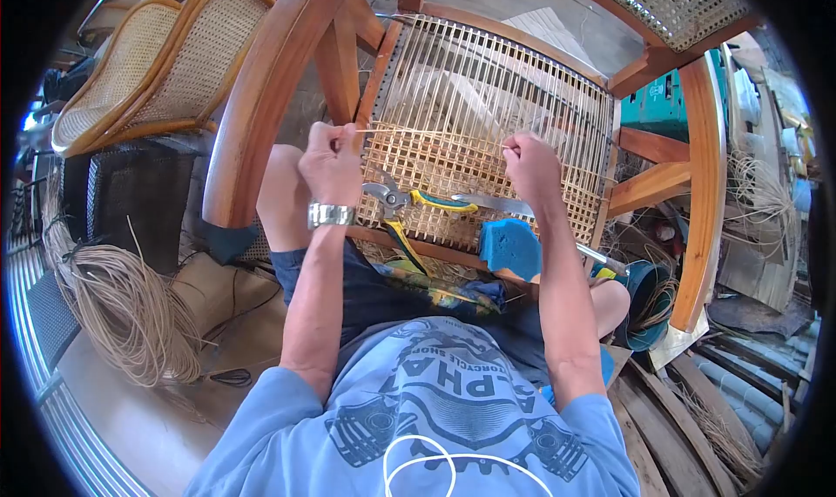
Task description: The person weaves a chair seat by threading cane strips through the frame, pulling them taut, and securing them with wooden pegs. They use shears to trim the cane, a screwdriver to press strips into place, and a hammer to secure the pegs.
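Observation:
In front of me is a wooden chair frame (pixel 383 70) with a half-woven cane seat (pixel 435 153); its far part has only lengthwise strands. At the seat's left edge my left hand (pixel 333 168), with a metal watch (pixel 331 215) at the wrist, is closed in a pinch on a thin cane strand (pixel 370 131). Over the right part of the weave, my right hand (pixel 533 170) is also pinched, with a pale strand end at its fingertips. Pruning shears (pixel 397 199) with yellow-and-black handles lie on the seat. Beside them are a flat metal blade (pixel 496 203) and a blue sponge (pixel 510 246).
A bundle of loose cane (pixel 131 314) hangs at the left, below cane-backed chairs (pixel 165 57). At the right are a teal crate (pixel 655 105), a dark bucket (pixel 649 292) holding cane, and wooden boards (pixel 670 419). A curved wooden leg (pixel 270 96) rises beside my left arm.

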Demonstrator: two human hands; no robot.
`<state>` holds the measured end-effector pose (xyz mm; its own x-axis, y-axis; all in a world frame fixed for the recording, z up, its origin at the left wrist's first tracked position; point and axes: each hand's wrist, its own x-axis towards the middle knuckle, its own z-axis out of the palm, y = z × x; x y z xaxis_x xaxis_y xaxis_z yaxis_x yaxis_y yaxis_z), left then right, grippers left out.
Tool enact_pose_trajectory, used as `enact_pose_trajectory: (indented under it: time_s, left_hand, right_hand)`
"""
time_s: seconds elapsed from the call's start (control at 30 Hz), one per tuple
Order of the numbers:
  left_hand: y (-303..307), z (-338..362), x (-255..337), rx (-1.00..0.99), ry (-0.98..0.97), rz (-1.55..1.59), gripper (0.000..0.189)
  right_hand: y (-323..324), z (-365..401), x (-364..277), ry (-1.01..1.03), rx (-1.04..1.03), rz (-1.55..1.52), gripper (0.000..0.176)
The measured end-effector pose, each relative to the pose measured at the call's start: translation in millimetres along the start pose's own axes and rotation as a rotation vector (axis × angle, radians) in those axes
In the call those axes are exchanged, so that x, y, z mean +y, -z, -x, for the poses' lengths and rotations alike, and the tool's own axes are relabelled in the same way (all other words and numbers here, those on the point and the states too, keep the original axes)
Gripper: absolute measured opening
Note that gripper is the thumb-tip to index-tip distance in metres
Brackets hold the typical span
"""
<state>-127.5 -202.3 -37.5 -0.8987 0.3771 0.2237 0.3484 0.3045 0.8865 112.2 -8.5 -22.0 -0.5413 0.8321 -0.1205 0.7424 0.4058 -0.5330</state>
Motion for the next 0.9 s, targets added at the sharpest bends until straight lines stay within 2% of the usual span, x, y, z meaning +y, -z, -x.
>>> enact_pose_trajectory:
  time_s: [0.03, 0.07, 0.1, 0.13, 0.2, 0.23, 0.3, 0.33, 0.37, 0.4, 0.43, 0.5, 0.53, 0.57, 0.63, 0.7, 0.8, 0.83, 0.9]
  left_hand:
    - [10, -9, -4, 0.003, -0.001, -0.001, 0.021]
    - [20, -18, -7, 0.084, -0.013, -0.008, 0.020]
    - [27, -24, -5, 0.164, -0.024, -0.015, 0.018]
    - [33, -31, 8, 0.163, -0.021, -0.015, 0.018]
    - [43, -44, 37, 0.140, 0.464, 0.203, 0.017]
    - [44, -45, 49, 0.138, 0.457, 0.205, 0.017]
    - [44, -34, 68, 0.131, 0.277, 0.069, 0.015]
    - [44, -27, 72, 0.130, 0.273, 0.062, 0.015]
    - [45, -21, 76, 0.071, 0.122, 0.181, 0.014]
    - [45, -16, 81, 0.011, -0.030, 0.300, 0.014]
    - [43, -14, 86, 0.012, -0.037, 0.297, 0.014]
    - [39, -12, 96, -0.070, -0.046, 0.457, 0.015]
    - [33, -14, 94, -0.051, -0.039, 0.462, 0.014]
    - [29, -16, 96, -0.047, -0.046, 0.464, 0.014]
    - [22, -15, 102, -0.168, 0.055, 0.717, 0.013]
    - [8, -19, 100, -0.179, 0.077, 0.791, 0.016]
    - [-15, -28, 98, -0.261, 0.085, 0.746, 0.017]
    - [-23, -29, 90, -0.262, 0.087, 0.746, 0.017]
    - [-38, -30, 74, -0.416, 0.203, 0.534, 0.019]
  right_hand:
    - [-3, -1, -1, 0.096, 0.037, 0.059, 0.021]
    - [-1, 0, -1, 0.102, 0.037, 0.058, 0.021]
    - [6, 5, -3, 0.107, 0.026, -0.018, 0.024]
    - [12, 10, -3, 0.107, 0.014, -0.093, 0.027]
    - [19, 17, 3, 0.106, -0.019, -0.083, 0.030]
    - [22, 17, 5, 0.115, -0.047, -0.079, 0.034]
    - [13, 13, 3, 0.115, -0.005, -0.090, 0.035]
    - [9, 9, -14, 0.120, 0.015, -0.221, 0.035]
    - [7, 4, -33, 0.124, 0.035, -0.353, 0.036]
    - [8, -1, -56, 0.232, -0.018, -0.412, 0.037]
    - [9, -7, -79, 0.343, -0.069, -0.469, 0.038]
    - [3, -17, -112, 0.444, -0.288, -0.671, 0.038]
    - [4, -23, -118, 0.459, -0.472, -0.878, 0.030]
    - [4, -32, -117, 0.468, -0.469, -0.877, 0.030]
    - [7, -41, -111, 0.479, -0.632, -0.961, 0.020]
    - [16, -42, -98, 0.404, -0.608, -0.999, 0.015]
    - [26, -43, -80, 0.360, -0.346, -0.954, 0.014]
    - [21, -42, -72, 0.358, -0.346, -0.953, 0.014]
    - [8, -44, -54, 0.214, -0.242, -1.244, 0.014]
